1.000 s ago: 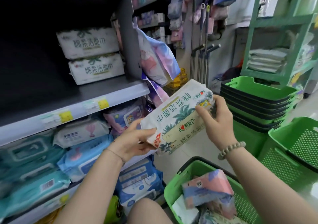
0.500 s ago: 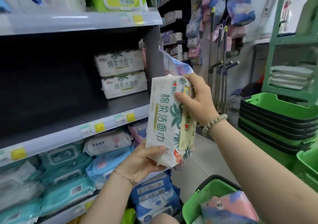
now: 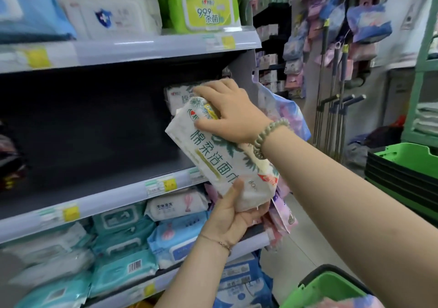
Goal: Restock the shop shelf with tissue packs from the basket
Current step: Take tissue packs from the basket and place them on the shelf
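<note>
My left hand and right hand clamped their fingers on the tissue pack, tilted to slide onto the shelf's right end.

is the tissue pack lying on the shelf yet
No, the left hand and right hand hold the tissue pack tilted before the shelf.
</note>
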A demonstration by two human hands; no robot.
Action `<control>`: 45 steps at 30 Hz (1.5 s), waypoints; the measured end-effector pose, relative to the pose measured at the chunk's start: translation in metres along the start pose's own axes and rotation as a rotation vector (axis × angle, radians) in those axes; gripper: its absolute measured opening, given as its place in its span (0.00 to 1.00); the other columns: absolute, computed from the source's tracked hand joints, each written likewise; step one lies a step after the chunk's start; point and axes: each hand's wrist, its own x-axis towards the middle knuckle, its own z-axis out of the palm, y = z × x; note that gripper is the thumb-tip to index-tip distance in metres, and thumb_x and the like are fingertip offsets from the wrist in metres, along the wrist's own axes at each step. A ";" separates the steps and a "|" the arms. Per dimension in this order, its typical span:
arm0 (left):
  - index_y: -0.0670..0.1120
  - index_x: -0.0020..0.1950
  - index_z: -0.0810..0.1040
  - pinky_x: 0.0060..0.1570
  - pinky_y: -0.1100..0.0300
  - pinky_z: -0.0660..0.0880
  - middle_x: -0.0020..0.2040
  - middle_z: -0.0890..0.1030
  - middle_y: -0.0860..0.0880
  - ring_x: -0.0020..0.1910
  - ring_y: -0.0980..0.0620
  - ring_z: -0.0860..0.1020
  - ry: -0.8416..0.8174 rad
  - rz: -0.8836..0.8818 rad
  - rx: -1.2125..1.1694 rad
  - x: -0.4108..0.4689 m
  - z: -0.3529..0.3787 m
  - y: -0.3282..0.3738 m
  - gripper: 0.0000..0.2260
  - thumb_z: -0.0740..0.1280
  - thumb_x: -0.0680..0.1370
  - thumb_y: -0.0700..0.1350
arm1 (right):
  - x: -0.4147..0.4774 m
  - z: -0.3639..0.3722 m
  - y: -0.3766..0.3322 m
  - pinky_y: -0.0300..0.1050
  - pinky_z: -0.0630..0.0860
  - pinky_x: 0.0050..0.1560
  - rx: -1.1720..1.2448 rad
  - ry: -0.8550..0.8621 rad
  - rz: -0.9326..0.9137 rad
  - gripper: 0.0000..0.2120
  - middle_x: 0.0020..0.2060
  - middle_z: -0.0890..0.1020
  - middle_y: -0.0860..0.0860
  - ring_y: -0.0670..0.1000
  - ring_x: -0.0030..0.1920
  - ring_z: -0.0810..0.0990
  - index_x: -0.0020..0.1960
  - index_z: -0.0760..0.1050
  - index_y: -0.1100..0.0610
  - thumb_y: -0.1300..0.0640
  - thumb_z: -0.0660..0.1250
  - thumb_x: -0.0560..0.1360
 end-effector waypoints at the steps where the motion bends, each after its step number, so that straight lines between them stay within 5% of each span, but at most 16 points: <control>1: 0.43 0.48 0.85 0.43 0.51 0.82 0.49 0.84 0.42 0.46 0.45 0.84 0.021 0.042 -0.027 0.007 0.002 0.002 0.32 0.85 0.47 0.51 | 0.004 0.001 -0.003 0.51 0.58 0.67 -0.033 -0.008 -0.002 0.33 0.69 0.67 0.48 0.52 0.69 0.60 0.74 0.61 0.50 0.41 0.64 0.72; 4: 0.44 0.60 0.79 0.47 0.48 0.80 0.54 0.83 0.43 0.48 0.45 0.83 0.080 0.143 -0.093 0.025 0.011 0.010 0.42 0.85 0.50 0.54 | 0.007 0.007 -0.010 0.53 0.61 0.65 -0.118 -0.022 0.014 0.40 0.70 0.65 0.49 0.54 0.69 0.60 0.76 0.53 0.53 0.38 0.65 0.71; 9: 0.47 0.60 0.79 0.40 0.51 0.81 0.57 0.82 0.44 0.49 0.47 0.83 0.064 0.170 -0.120 0.044 0.015 0.020 0.42 0.84 0.49 0.56 | 0.000 0.030 -0.004 0.56 0.67 0.60 -0.249 -0.090 0.111 0.44 0.66 0.69 0.51 0.59 0.61 0.70 0.74 0.53 0.51 0.32 0.65 0.67; 11: 0.49 0.62 0.77 0.48 0.46 0.80 0.60 0.81 0.45 0.52 0.47 0.82 0.090 0.127 -0.024 0.048 0.013 0.018 0.44 0.83 0.49 0.60 | 0.003 0.035 0.003 0.56 0.66 0.61 -0.262 -0.119 0.112 0.44 0.66 0.69 0.52 0.60 0.61 0.70 0.74 0.53 0.52 0.32 0.66 0.67; 14: 0.51 0.57 0.77 0.63 0.42 0.71 0.57 0.81 0.49 0.53 0.46 0.80 0.184 0.046 0.096 0.050 0.011 0.020 0.26 0.75 0.64 0.61 | 0.010 0.043 0.012 0.55 0.66 0.60 -0.335 -0.177 -0.006 0.42 0.65 0.70 0.51 0.58 0.61 0.70 0.74 0.54 0.51 0.33 0.65 0.68; 17: 0.48 0.54 0.75 0.45 0.53 0.75 0.47 0.81 0.50 0.40 0.49 0.83 0.228 -0.067 0.255 0.052 0.007 0.032 0.20 0.72 0.70 0.59 | 0.021 0.051 0.018 0.54 0.65 0.61 -0.363 -0.233 -0.098 0.41 0.67 0.70 0.50 0.57 0.62 0.70 0.75 0.54 0.49 0.34 0.65 0.69; 21: 0.47 0.55 0.77 0.31 0.64 0.69 0.55 0.80 0.45 0.38 0.50 0.82 0.225 -0.201 0.802 0.035 0.000 0.064 0.14 0.69 0.76 0.54 | 0.043 0.060 0.030 0.53 0.64 0.62 -0.406 -0.250 -0.166 0.41 0.68 0.68 0.48 0.56 0.65 0.68 0.75 0.53 0.48 0.36 0.67 0.70; 23: 0.46 0.48 0.78 0.27 0.68 0.68 0.48 0.81 0.46 0.36 0.51 0.81 0.246 -0.124 1.009 0.022 -0.003 0.091 0.09 0.70 0.76 0.51 | 0.051 0.070 0.038 0.53 0.63 0.63 -0.409 -0.278 -0.165 0.41 0.68 0.68 0.48 0.56 0.67 0.67 0.75 0.53 0.48 0.37 0.67 0.70; 26: 0.43 0.41 0.79 0.26 0.70 0.68 0.36 0.80 0.49 0.29 0.53 0.76 0.484 0.265 1.100 0.011 -0.014 0.131 0.06 0.73 0.73 0.45 | 0.058 0.084 0.047 0.53 0.64 0.64 -0.408 -0.340 -0.149 0.42 0.69 0.68 0.48 0.55 0.67 0.67 0.76 0.52 0.47 0.37 0.67 0.69; 30: 0.49 0.47 0.75 0.44 0.60 0.74 0.47 0.76 0.51 0.41 0.53 0.76 0.759 0.640 1.333 0.016 -0.036 0.160 0.09 0.73 0.71 0.42 | 0.066 0.096 0.050 0.54 0.63 0.63 -0.467 -0.363 -0.183 0.41 0.71 0.66 0.48 0.56 0.67 0.67 0.75 0.52 0.45 0.36 0.68 0.69; 34: 0.58 0.57 0.72 0.54 0.57 0.72 0.55 0.67 0.53 0.54 0.49 0.72 0.728 0.576 1.531 0.035 -0.057 0.162 0.22 0.72 0.70 0.39 | 0.070 0.099 0.053 0.57 0.61 0.64 -0.478 -0.410 -0.171 0.41 0.72 0.63 0.46 0.56 0.69 0.62 0.75 0.51 0.41 0.36 0.68 0.68; 39: 0.60 0.67 0.66 0.43 0.69 0.67 0.57 0.67 0.52 0.46 0.56 0.71 0.657 0.532 1.445 0.050 -0.065 0.147 0.28 0.70 0.73 0.37 | 0.072 0.103 0.061 0.57 0.63 0.63 -0.481 -0.407 -0.135 0.41 0.70 0.64 0.46 0.55 0.68 0.62 0.75 0.51 0.41 0.36 0.67 0.69; 45: 0.63 0.69 0.62 0.45 0.54 0.73 0.60 0.67 0.52 0.44 0.47 0.76 0.766 0.539 1.563 0.069 -0.067 0.133 0.28 0.67 0.76 0.40 | 0.053 0.107 0.075 0.52 0.67 0.58 -0.530 -0.160 -0.023 0.35 0.62 0.70 0.50 0.55 0.63 0.68 0.66 0.64 0.51 0.36 0.70 0.67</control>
